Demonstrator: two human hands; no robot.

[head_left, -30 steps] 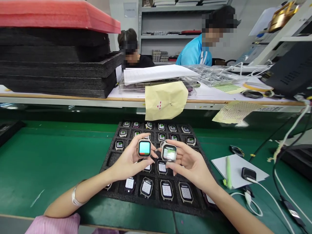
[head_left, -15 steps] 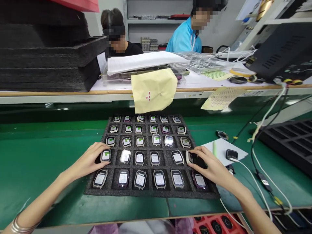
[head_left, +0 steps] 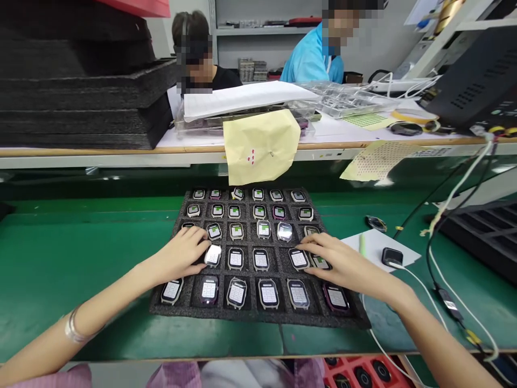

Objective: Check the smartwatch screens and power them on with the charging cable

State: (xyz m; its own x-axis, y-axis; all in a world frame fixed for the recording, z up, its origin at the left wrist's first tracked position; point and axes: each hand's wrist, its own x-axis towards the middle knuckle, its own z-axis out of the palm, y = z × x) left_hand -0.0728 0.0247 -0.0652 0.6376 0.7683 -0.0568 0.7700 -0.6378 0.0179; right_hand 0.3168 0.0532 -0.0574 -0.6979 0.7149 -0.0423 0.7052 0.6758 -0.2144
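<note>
A black foam tray [head_left: 258, 318] lies on the bench, its compartments holding rows of square smartwatch faces with lit screens. In the fourth row from the back, my left hand [head_left: 181, 252] has thumb and fingers closed about the left side of a pale smartwatch [head_left: 212, 256] whose screen is glaring white. Toward the right of that row, my right hand [head_left: 333, 258] pinches the right side of another smartwatch [head_left: 299, 258] with a white screen. Under my right hand's fingers, a smartwatch with a green patch [head_left: 321, 262] is partly covered.
Right of the tray lie white paper [head_left: 374, 245], a green pen [head_left: 362, 245] and a cabled black watch [head_left: 392, 257]. Black foam trays [head_left: 81, 124] are stacked on the shelf at left. Yellow paper [head_left: 262, 145] hangs from its edge. Two people sit beyond.
Both hands have shifted one compartment: my left hand rightward from the first watch to the second, my right hand leftward from the end watch to its neighbour. The view has turned slightly.
</note>
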